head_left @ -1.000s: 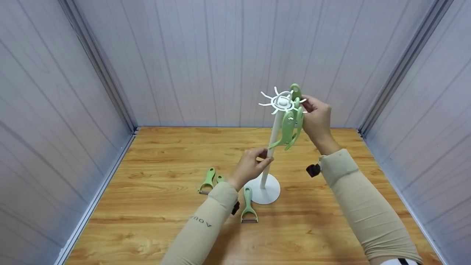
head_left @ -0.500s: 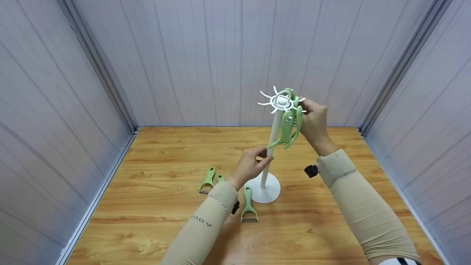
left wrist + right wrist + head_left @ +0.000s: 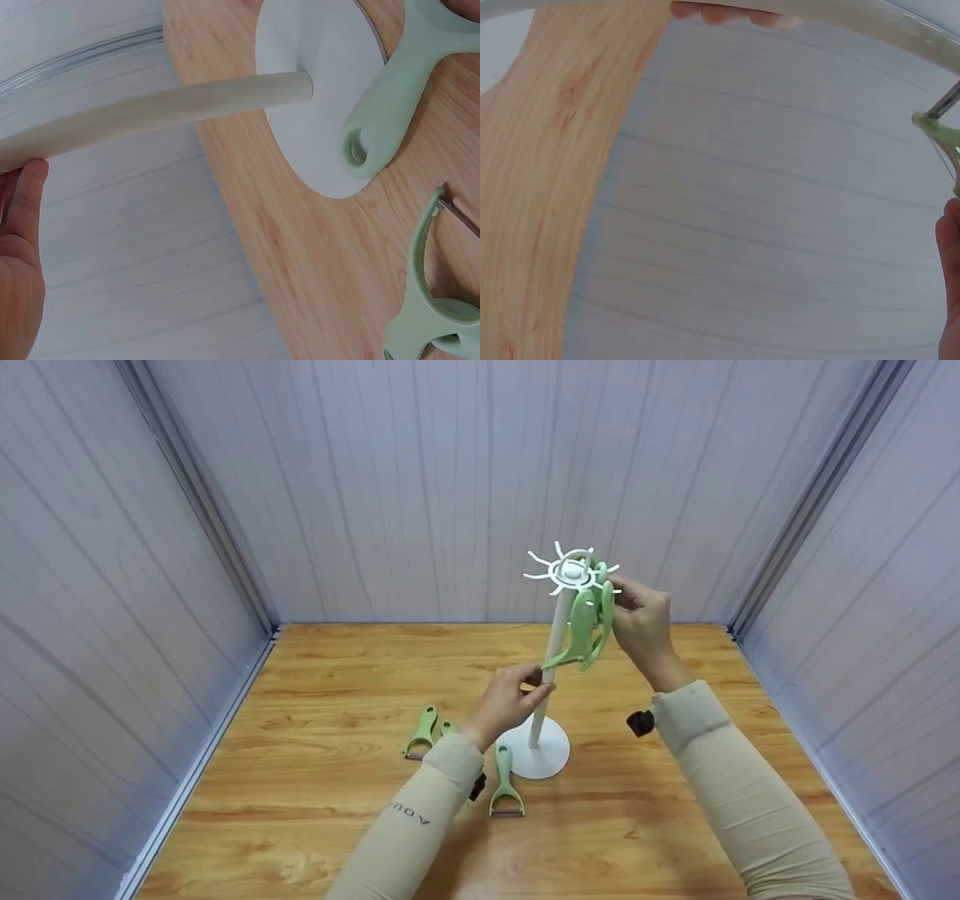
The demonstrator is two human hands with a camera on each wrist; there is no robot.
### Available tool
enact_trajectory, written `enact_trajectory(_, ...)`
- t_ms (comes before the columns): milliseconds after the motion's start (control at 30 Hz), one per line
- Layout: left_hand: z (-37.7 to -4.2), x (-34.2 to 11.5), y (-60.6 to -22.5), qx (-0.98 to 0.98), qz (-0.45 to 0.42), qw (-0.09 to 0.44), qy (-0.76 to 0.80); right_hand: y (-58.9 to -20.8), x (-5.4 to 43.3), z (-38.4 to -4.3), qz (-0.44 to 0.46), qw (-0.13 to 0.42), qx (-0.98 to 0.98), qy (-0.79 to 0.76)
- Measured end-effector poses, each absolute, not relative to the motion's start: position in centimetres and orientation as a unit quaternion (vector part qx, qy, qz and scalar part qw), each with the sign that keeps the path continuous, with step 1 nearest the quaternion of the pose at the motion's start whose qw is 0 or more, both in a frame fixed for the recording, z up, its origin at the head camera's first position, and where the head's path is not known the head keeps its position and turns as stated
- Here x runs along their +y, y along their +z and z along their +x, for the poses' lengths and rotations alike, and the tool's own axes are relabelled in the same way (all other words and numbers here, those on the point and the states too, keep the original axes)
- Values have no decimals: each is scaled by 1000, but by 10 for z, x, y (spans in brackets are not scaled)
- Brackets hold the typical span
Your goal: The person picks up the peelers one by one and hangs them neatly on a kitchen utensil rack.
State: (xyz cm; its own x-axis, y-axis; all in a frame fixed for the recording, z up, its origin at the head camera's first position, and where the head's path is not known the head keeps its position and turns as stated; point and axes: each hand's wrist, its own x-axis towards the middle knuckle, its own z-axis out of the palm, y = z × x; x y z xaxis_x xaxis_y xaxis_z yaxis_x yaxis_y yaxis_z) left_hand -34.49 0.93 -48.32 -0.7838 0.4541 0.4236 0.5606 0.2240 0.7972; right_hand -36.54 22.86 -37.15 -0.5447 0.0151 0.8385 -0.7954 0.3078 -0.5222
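Observation:
A white stand's pole (image 3: 553, 641) leans slightly, and my left hand (image 3: 508, 699) pinches it between thumb and fingers below the middle. Curved hooks ring the stand's top (image 3: 574, 574). Several green peelers hang on its right side, including a front peeler (image 3: 581, 630) and one beside it (image 3: 606, 619). My right hand (image 3: 643, 622) is at that side, its fingertips pinching a further green peeler behind the hanging ones. Most of that peeler is hidden in the head view; the right wrist view shows part of a peeler (image 3: 945, 131) just above the fingers.
On the wooden table (image 3: 315, 795), one peeler (image 3: 506, 784) lies by the stand's round white base (image 3: 544, 757). Another peeler (image 3: 425, 729) lies further left, beside one partly covered by my left arm. Pale panel walls enclose the table at back and sides.
The peeler in my right hand has come down and left; its handle end, which stood above the hooks, now sits among them. My left hand keeps its hold on the pole.

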Motion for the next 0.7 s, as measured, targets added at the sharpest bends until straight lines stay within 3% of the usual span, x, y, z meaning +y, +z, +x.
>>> enact_trajectory(700, -345, 7, -480, -780, -325, 53, -532, -447, 261, -355, 187, 307, -795, 489)
